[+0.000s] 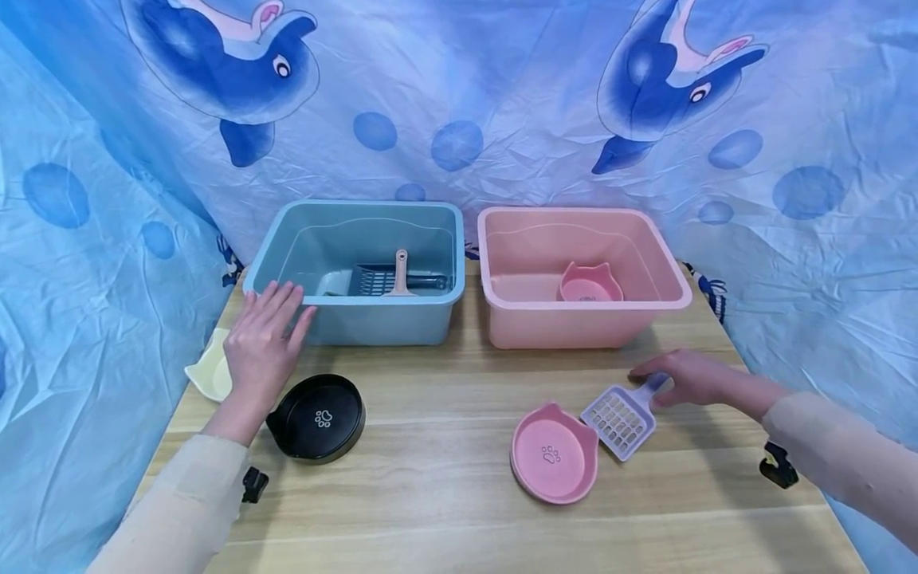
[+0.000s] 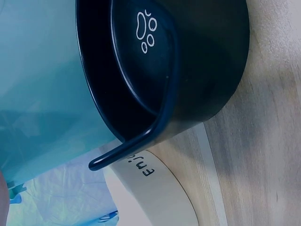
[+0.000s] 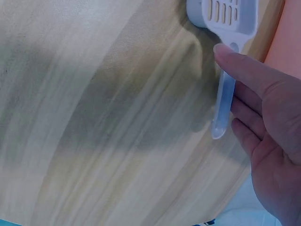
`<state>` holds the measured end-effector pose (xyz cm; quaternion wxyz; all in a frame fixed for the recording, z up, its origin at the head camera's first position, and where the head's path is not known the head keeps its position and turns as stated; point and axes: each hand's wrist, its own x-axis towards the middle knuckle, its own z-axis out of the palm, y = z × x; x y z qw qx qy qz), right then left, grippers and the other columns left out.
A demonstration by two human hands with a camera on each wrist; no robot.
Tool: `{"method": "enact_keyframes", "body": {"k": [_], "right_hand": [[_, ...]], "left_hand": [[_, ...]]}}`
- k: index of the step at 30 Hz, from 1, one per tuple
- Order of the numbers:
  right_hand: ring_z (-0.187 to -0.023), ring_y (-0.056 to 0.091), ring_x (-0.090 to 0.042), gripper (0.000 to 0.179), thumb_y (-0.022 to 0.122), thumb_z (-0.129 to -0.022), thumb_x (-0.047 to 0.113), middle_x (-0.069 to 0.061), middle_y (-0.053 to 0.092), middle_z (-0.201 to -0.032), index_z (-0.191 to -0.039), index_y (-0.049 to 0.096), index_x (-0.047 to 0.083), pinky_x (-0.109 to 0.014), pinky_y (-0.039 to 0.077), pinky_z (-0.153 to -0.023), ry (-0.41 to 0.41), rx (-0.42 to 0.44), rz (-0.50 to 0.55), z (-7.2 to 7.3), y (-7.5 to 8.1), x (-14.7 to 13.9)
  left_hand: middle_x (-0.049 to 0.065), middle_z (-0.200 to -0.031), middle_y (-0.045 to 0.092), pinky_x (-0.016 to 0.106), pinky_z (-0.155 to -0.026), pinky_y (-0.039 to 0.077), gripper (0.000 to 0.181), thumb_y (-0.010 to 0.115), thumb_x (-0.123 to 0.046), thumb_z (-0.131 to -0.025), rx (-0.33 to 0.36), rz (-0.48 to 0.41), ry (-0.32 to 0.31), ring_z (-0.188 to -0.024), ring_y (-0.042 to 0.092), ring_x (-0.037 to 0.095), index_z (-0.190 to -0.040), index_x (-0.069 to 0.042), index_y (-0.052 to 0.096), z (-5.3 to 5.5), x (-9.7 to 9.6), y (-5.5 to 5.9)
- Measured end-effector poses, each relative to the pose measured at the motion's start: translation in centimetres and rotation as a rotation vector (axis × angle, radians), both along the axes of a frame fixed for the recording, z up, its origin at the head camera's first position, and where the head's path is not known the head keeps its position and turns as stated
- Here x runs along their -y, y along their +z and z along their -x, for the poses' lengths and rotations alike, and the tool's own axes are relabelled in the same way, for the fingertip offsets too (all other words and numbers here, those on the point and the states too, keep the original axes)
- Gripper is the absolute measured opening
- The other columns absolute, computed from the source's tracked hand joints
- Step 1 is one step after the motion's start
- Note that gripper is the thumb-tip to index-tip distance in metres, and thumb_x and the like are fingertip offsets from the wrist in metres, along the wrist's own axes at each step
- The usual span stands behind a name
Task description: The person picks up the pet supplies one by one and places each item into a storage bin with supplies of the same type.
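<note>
Okay, right hand (image 1: 684, 379) on scoop (image 1: 622, 420), in front of pink bin (image 1: 574, 328); looks like the pickup step.
Nearest: pink bowl (image 1: 554, 458), also in front of pink bin, its ear close by the scoop head. Scoop: pale purple, slotted head, slim handle. Right thumb and fingers round handle, firmness unclear; lifting should need a solid pinch, clear of bowl. Left hand (image 1: 264, 343) fingers straight, near rim of teal bin (image 1: 380, 324), left of pink bin; can't tell contact.

Two bins (image 1: 373, 324) (image 1: 566, 328), four bowls (image 1: 315, 418) (image 1: 554, 462) (image 1: 213, 371) (image 1: 590, 287), three visible scoops (image 1: 622, 418) (image 1: 367, 281) (image 1: 401, 271), two hands (image 1: 261, 347) (image 1: 684, 379), two printed dolphins (image 1: 237, 72) (image 1: 663, 88), one tabletop (image 1: 437, 478)
</note>
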<state>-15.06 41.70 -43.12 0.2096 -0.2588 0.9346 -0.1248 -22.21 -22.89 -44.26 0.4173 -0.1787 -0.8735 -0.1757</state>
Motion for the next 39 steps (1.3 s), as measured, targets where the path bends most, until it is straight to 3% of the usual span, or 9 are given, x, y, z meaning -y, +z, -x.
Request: {"method": "enact_keyframes", "body": {"k": [7, 14, 23, 30, 39], "right_hand": [[-0.112, 0.074, -0.033, 0.049, 0.092, -0.083, 0.018, -0.009, 0.078, -0.124, -0.128, 0.077, 0.008, -0.056, 0.061, -0.094, -0.001, -0.038, 0.000, -0.3, -1.0, -0.5], [-0.106, 0.075, -0.028, 0.047, 0.093, -0.081, 0.014, -0.005, 0.080, -0.119, -0.126, 0.079, 0.009, -0.049, 0.063, -0.089, 0.061, -0.088, 0.017, -0.3, -2.0, -0.6], [-0.100, 0.075, -0.018, 0.038, 0.091, -0.084, 0.012, -0.001, 0.081, -0.113, -0.121, 0.081, 0.012, -0.042, 0.062, -0.084, 0.063, -0.104, 0.026, -0.5, -2.2, -0.3], [-0.097, 0.077, -0.020, 0.036, 0.092, -0.083, 0.012, -0.003, 0.082, -0.110, -0.118, 0.082, 0.011, -0.041, 0.062, -0.081, 0.107, -0.143, 0.079, -0.7, -2.4, 0.1], [-0.097, 0.078, -0.021, 0.030, 0.091, -0.084, 0.009, -0.003, 0.083, -0.107, -0.114, 0.083, 0.010, -0.041, 0.064, -0.080, 0.093, -0.156, 0.131, -0.7, -2.9, -0.1]], "left_hand": [[0.025, -0.130, 0.071, 0.061, -0.117, 0.045, 0.041, 0.075, -0.025, -0.100, 0.009, 0.012, 0.000, -0.127, 0.066, 0.046, -0.132, 0.000, 0.073, -0.1, 0.0, 0.0], [0.024, -0.132, 0.071, 0.061, -0.118, 0.044, 0.040, 0.074, -0.025, -0.101, 0.020, 0.017, 0.000, -0.129, 0.065, 0.045, -0.133, -0.001, 0.073, -0.2, 0.0, 0.1], [0.024, -0.132, 0.070, 0.061, -0.118, 0.044, 0.040, 0.073, -0.025, -0.102, 0.032, 0.028, 0.004, -0.129, 0.065, 0.046, -0.134, 0.000, 0.072, -0.2, 0.1, 0.1], [0.024, -0.131, 0.071, 0.061, -0.118, 0.044, 0.041, 0.077, -0.024, -0.099, 0.024, 0.012, 0.006, -0.128, 0.066, 0.046, -0.133, -0.001, 0.073, -0.1, 0.2, 0.1], [0.025, -0.131, 0.071, 0.062, -0.118, 0.044, 0.041, 0.076, -0.024, -0.100, 0.023, 0.013, 0.011, -0.127, 0.066, 0.046, -0.133, 0.001, 0.073, -0.2, 0.1, 0.1]]}}
